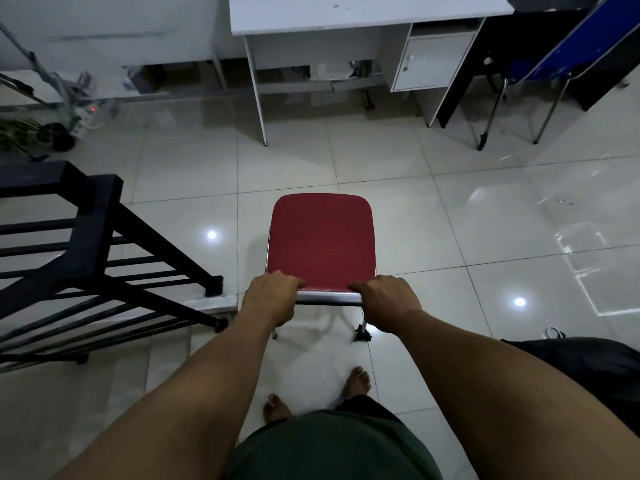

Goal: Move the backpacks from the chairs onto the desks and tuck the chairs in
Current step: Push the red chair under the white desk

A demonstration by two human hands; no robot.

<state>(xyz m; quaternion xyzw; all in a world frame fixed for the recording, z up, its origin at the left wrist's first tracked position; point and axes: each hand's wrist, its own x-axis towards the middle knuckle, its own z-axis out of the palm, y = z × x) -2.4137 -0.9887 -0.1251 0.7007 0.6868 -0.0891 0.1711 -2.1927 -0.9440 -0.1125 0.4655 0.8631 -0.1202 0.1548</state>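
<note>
A red-seated chair point(322, 240) with a chrome frame stands on the tiled floor in front of me, its seat bare. My left hand point(270, 294) grips the left end of the chrome top bar of its backrest. My right hand point(384, 299) grips the right end of the same bar. A white desk point(367, 12) with a cupboard unit point(433, 60) stands ahead across an open stretch of tiles, its knee space facing the chair. No backpack shows on the chair or on the visible part of the desk.
A black stair railing point(86, 244) runs along my left. A blue chair point(561, 57) stands tucked at a dark desk on the far right. A dark bag-like object point(588, 362) lies on the floor by my right arm. A plant point(20, 133) and cables sit far left.
</note>
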